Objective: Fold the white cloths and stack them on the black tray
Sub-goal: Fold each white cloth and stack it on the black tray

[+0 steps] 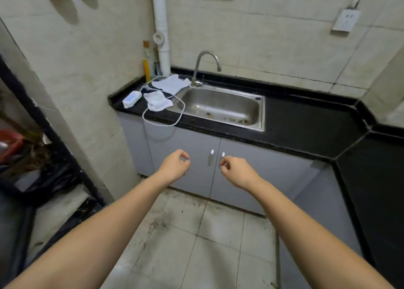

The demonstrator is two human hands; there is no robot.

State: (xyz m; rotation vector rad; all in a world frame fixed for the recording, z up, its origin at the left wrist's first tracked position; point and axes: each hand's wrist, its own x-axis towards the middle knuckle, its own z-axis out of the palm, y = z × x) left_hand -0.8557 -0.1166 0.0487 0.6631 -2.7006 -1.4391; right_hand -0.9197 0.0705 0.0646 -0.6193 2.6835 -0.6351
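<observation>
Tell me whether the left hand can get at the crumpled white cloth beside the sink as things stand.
Probably yes. The left hand holds nothing, and nothing stands between it and the crumpled white cloth near the black countertop's front edge, though it must reach forward.

Tiled walls (273, 26), black counter (306, 122) (steel sink (220, 107) inset), grey cabinets (185, 157).

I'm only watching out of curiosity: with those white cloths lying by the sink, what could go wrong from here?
1. The white cable loops around the nearer white cloth; lifting that cloth may drag the cable or the white device off the black counter.
2. The farther white cloth lies at the sink rim, beside the faucet; it could slip into the dirty basin.
3. No black tray is visible. Both the left hand and the right hand hold nothing.
</observation>
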